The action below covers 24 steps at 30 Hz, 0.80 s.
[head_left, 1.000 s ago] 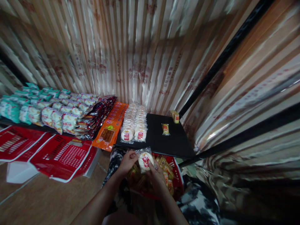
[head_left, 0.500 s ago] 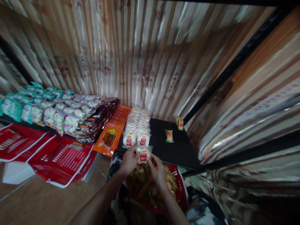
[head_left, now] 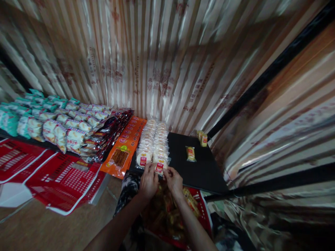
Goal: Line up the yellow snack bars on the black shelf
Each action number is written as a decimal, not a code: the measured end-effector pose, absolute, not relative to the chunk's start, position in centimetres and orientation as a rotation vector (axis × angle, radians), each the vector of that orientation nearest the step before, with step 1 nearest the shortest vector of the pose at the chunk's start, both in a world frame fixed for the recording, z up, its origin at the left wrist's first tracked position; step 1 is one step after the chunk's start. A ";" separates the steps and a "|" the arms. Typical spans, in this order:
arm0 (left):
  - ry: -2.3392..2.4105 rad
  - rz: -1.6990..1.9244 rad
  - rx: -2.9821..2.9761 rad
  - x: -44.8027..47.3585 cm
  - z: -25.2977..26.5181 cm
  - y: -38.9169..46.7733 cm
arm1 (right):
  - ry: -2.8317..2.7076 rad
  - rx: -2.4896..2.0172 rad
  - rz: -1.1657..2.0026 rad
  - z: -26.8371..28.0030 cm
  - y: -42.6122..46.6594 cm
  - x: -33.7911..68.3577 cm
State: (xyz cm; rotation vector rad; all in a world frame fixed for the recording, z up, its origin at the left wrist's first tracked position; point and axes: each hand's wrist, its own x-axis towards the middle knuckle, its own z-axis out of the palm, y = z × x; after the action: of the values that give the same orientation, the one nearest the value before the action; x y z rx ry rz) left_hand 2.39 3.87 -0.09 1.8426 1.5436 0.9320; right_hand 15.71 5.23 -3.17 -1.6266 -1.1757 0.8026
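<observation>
Between my two hands is a clear-wrapped packet of round white crackers with a red label, at the front end of the right-hand row. My left hand pinches its left edge and my right hand pinches its right edge. Beside it, the left-hand row of the same cracker packets runs back along the black shelf. Below my hands, a red bag holds many yellow-wrapped snacks.
An orange snack bag lies left of the crackers, then dark red packets and rows of white and teal bread packets. Yellow packets sit to the right. Black posts slant up at the right; red printed sheeting hangs in front at left.
Both hands have moved slightly forward with the cracker packet, bringing it from in front of the shelf edge up against the front of the right-hand row. The view has shifted a little.
</observation>
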 end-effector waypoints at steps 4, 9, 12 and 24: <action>1.527 0.840 1.962 2.7 -0.9 3.5 | -1.204 -1.660 0.784 -2.9 5.9 15.8; 1.549 0.806 1.973 3.3 -1.0 4.0 | -1.214 -1.728 0.785 -2.3 6.3 15.8; 1.576 0.790 1.964 3.5 -0.7 4.2 | -1.234 -1.775 0.729 -1.9 6.4 15.6; 1.505 0.976 2.022 3.4 -1.8 2.4 | -1.002 -1.597 0.674 -2.9 3.4 14.9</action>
State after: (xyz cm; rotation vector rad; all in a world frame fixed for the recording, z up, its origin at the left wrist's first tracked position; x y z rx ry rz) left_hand 3.37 2.43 -1.80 2.0218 1.5053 0.9765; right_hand 14.93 3.44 -2.91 -1.5975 -1.0019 0.6735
